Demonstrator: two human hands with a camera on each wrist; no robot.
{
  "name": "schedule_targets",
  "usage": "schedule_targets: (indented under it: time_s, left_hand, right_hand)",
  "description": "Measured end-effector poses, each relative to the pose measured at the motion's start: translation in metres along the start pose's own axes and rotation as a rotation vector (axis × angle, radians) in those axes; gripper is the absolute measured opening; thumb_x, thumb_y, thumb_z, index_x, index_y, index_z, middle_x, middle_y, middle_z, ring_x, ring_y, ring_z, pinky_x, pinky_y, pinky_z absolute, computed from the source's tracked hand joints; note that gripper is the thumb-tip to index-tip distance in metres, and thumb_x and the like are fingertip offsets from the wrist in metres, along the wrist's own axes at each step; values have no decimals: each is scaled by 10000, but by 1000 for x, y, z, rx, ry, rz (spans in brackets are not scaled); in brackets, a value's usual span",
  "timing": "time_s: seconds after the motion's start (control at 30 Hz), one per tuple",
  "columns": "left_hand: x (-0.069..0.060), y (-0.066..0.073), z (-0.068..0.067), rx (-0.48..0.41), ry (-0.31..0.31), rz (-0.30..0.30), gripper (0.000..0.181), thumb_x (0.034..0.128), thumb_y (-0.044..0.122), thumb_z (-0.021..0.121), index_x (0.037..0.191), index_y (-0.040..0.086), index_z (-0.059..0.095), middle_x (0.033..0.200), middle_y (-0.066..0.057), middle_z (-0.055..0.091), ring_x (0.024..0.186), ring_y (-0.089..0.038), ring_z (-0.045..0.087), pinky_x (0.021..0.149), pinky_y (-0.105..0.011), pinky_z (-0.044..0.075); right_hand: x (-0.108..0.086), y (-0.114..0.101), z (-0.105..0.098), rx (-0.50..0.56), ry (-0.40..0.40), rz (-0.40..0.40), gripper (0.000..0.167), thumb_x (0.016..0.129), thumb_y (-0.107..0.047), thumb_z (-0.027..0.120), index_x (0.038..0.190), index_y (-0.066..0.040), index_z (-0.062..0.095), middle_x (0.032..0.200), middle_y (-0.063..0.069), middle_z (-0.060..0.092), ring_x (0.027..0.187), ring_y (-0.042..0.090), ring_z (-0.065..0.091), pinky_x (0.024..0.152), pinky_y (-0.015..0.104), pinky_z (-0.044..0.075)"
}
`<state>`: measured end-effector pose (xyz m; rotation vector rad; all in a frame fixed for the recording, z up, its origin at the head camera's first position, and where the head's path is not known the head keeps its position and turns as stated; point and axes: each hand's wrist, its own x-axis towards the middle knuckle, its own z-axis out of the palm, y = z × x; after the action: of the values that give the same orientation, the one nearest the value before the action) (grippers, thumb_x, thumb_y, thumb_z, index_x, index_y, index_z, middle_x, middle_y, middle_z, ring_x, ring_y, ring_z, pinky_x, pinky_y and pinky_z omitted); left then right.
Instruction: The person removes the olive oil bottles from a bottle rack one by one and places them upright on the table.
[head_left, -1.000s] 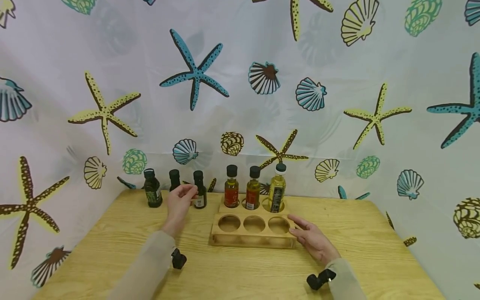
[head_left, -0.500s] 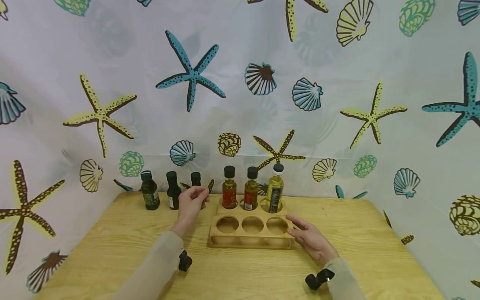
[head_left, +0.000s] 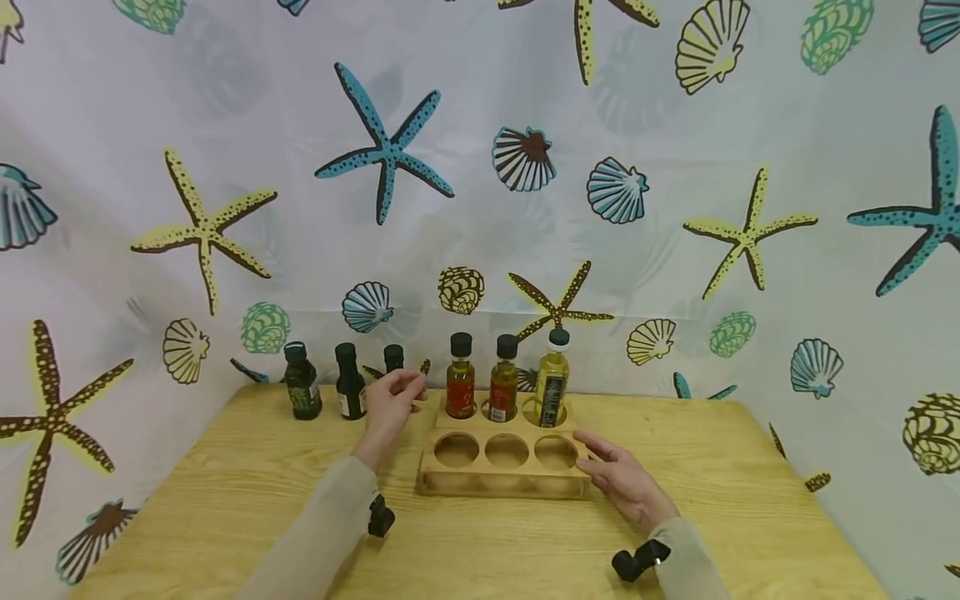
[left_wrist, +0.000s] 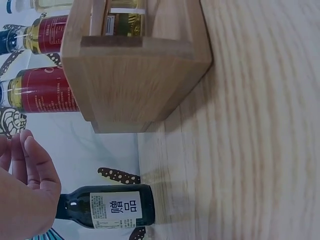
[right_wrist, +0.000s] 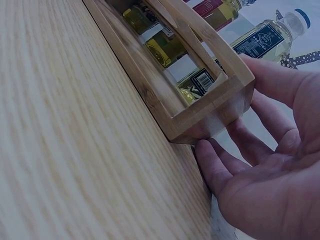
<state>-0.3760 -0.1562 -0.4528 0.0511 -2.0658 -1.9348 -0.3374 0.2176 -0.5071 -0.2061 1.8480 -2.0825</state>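
Note:
My left hand [head_left: 392, 410] hovers in front of a dark small bottle [head_left: 393, 358], with fingers loosely bent and nothing between them. In the left wrist view, that bottle's white label [left_wrist: 116, 206] shows, while the hand hides its neck. A two-tier wooden bottle rack [head_left: 504, 483] stands in the middle of the table. My right hand [head_left: 628, 483] holds the rack's right end, thumb and fingers against its corner; the right wrist view shows the fingertips [right_wrist: 206, 148] on the wood. Two red-labelled oil bottles [head_left: 461, 390] and a yellow oil bottle [head_left: 552, 387] stand in the rear tier.
Two more dark bottles, one squat [head_left: 302, 385] and one slim [head_left: 350, 383], stand left of the left hand. Three round holes [head_left: 506, 450] line the rack's front tier. A cloth [head_left: 480, 225] printed with starfish and shells hangs behind the wooden table [head_left: 480, 542].
My left hand has moved right, from in front of the middle dark bottle to in front of the right one, covering its lower part. The right hand keeps its place on the rack.

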Motion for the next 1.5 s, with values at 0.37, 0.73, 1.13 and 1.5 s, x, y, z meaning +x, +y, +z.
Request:
schedule_targets:
  time_s: [0.37,0.73,1.13,1.5]
  left_hand:
    - [-1,1,13,36,-60,43,231,947,163,666,1142,41,693,1053,-206,684,902,-278,662,687,-315,571]
    - [7,6,26,99,-170,39,496,880,195,751,1338,74,601,1283,-157,631,1168,-296,597,972,-450,512]
    - [11,6,39,106,-226,-31,633,878,169,750,1451,149,480,1440,-177,483,1322,-371,482,1060,-532,431]
    - [13,3,44,143,-238,-15,688,887,133,735,1494,164,411,1468,-188,447,1358,-391,441,1062,-550,423]
  right_hand:
    - [-1,-1,0,13,-13,6,621,969,-70,592,1530,-54,327,1645,174,16,1516,357,8,1214,532,89]
    - [-2,-2,-1,10,-13,3,622,973,-69,586,1534,-50,316,1642,191,0,1509,383,4,1211,542,74]
    - [1,1,-2,-2,1,9,603,975,-77,589,1526,-66,344,1643,184,22,1511,381,19,1208,550,87]
    - [2,0,-3,-3,-5,5,606,974,-79,591,1526,-57,340,1643,186,23,1509,384,21,1207,546,108]
